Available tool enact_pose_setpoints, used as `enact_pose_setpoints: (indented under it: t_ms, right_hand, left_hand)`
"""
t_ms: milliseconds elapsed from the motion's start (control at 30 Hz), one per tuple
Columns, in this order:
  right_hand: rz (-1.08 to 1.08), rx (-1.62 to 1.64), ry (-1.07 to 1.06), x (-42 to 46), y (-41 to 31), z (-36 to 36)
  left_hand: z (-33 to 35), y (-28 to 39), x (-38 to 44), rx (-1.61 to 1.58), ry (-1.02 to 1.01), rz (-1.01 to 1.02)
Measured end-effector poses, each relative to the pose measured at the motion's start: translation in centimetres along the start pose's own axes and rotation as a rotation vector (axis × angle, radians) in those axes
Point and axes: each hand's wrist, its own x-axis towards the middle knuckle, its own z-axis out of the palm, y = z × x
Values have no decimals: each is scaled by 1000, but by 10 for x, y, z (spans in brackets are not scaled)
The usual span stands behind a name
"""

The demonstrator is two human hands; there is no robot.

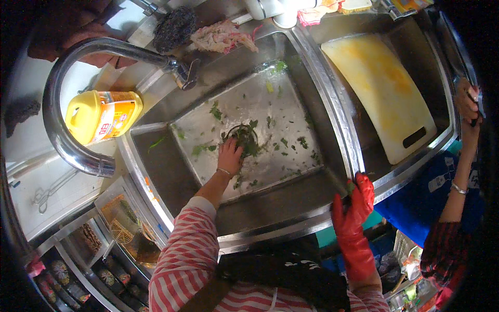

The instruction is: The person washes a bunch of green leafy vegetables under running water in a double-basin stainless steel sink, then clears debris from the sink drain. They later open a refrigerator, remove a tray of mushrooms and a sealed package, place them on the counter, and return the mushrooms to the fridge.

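My bare left hand reaches down to the bottom of a stainless steel sink basin, its fingers at the drain, where dark green leaf scraps are gathered. Whether the fingers grip any of them cannot be told. More leaf scraps lie scattered over the wet basin floor. My right hand, in a red rubber glove, rests at the front corner of the metal rim between the two basins. A small green bit shows near its fingers; a firm hold on it cannot be made out.
A stained plastic cutting board leans in the right basin. A curved faucet arches over the left counter beside a yellow detergent jug. Steel wool and a rag lie behind. Another person's arm is at far right.
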Motion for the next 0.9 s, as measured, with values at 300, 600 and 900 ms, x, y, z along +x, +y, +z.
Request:
enact_pose_setpoints:
  t_ms: [300, 600, 900]
  right_hand:
    - [-34, -18, 13, -2, 1, 2]
    - [-45, -59, -17, 1, -1, 2]
    - [-8, -44, -15, -2, 2, 3]
  left_hand:
    - [-4, -30, -1, -326, 179, -181]
    - [20, -61, 27, -21, 592, -664]
    - [12, -20, 46, -326, 188, -481]
